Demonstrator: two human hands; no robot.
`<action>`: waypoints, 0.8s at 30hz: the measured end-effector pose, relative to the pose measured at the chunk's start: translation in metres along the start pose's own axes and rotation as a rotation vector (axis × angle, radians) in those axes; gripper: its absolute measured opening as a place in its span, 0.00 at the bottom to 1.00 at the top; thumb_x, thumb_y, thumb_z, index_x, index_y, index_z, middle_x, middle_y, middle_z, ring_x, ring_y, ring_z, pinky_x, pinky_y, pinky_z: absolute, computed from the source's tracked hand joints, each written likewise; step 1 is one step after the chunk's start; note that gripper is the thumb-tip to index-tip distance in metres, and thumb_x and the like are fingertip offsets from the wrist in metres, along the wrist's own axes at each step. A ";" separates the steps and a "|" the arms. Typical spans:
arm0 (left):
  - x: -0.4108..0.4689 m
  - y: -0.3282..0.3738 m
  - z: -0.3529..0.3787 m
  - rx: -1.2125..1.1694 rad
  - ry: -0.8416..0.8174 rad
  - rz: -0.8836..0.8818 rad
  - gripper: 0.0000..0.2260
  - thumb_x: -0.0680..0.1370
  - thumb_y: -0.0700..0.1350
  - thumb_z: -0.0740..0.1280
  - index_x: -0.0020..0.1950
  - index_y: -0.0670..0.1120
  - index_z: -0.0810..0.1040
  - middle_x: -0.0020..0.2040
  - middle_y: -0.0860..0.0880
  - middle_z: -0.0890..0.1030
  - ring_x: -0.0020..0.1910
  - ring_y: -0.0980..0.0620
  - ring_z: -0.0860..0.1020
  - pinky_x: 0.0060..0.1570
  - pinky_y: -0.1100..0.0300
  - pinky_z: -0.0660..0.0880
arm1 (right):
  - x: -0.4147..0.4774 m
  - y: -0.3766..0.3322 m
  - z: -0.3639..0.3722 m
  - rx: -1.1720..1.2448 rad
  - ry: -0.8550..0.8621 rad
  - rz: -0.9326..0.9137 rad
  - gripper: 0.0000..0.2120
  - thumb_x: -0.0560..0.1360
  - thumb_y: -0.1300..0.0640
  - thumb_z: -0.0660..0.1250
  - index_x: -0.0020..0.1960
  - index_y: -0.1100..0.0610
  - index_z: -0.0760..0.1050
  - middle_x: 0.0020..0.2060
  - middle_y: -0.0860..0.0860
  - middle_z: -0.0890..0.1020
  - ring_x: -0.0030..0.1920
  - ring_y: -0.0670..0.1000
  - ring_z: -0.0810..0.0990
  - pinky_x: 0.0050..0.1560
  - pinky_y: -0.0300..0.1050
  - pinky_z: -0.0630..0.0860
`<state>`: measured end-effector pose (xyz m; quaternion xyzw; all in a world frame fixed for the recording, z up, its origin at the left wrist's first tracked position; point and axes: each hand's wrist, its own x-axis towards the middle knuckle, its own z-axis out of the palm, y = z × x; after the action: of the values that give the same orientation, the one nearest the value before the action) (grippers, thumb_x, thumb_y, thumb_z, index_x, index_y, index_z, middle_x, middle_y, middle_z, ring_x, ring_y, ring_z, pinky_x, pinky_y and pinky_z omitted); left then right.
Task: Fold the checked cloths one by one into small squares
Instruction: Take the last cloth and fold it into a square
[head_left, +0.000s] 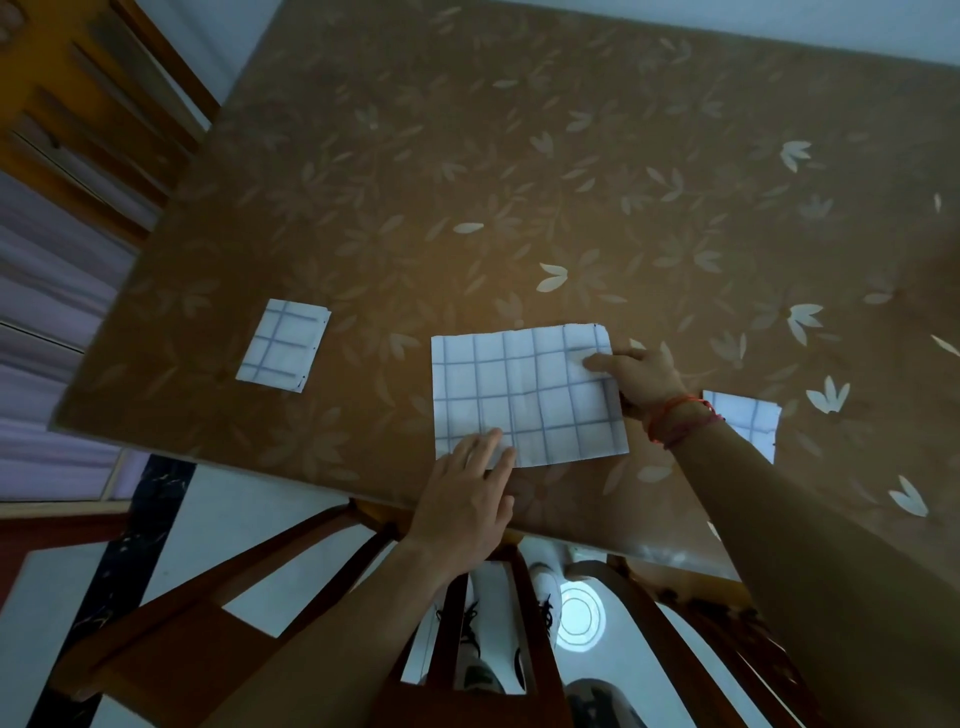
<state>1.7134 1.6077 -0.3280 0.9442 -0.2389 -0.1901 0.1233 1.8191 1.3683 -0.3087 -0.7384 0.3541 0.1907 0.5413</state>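
A white cloth with blue checks (524, 395) lies flat near the front edge of the table, a wide rectangle. My left hand (467, 499) rests with straight fingers on its near left corner. My right hand (636, 376) lies on its right edge, forefinger stretched onto the far right corner. A smaller folded checked cloth (283, 344) sits to the left. Another checked cloth (748, 423) lies to the right, partly hidden behind my right wrist.
The brown table (467, 182) has a pale leaf pattern and stretches far back. A wooden chair (270, 597) stands below the front edge, with my shoes (545, 597) on the pale floor. Wooden furniture (88, 104) stands at far left.
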 end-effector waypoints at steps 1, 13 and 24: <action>0.000 0.000 0.000 -0.004 0.002 0.003 0.25 0.82 0.52 0.56 0.77 0.48 0.57 0.79 0.48 0.52 0.77 0.47 0.50 0.73 0.50 0.57 | 0.000 0.000 0.000 -0.011 0.000 0.006 0.12 0.67 0.56 0.76 0.48 0.57 0.82 0.48 0.57 0.84 0.47 0.59 0.83 0.50 0.56 0.82; 0.001 0.011 -0.001 0.024 0.112 0.038 0.27 0.79 0.52 0.62 0.75 0.44 0.63 0.76 0.44 0.62 0.75 0.45 0.60 0.69 0.50 0.63 | -0.039 0.033 -0.018 0.146 0.077 0.057 0.10 0.65 0.61 0.76 0.44 0.61 0.81 0.45 0.61 0.84 0.43 0.60 0.84 0.45 0.60 0.82; -0.002 0.032 0.010 -0.038 0.249 0.040 0.19 0.72 0.50 0.72 0.60 0.45 0.75 0.57 0.46 0.78 0.58 0.46 0.75 0.56 0.51 0.73 | -0.101 0.053 -0.012 0.475 0.057 0.204 0.05 0.71 0.68 0.68 0.47 0.62 0.76 0.31 0.57 0.75 0.23 0.51 0.75 0.28 0.45 0.77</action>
<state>1.6948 1.5797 -0.3264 0.9530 -0.2372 -0.0735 0.1734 1.7108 1.3802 -0.2722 -0.5560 0.4766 0.1350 0.6674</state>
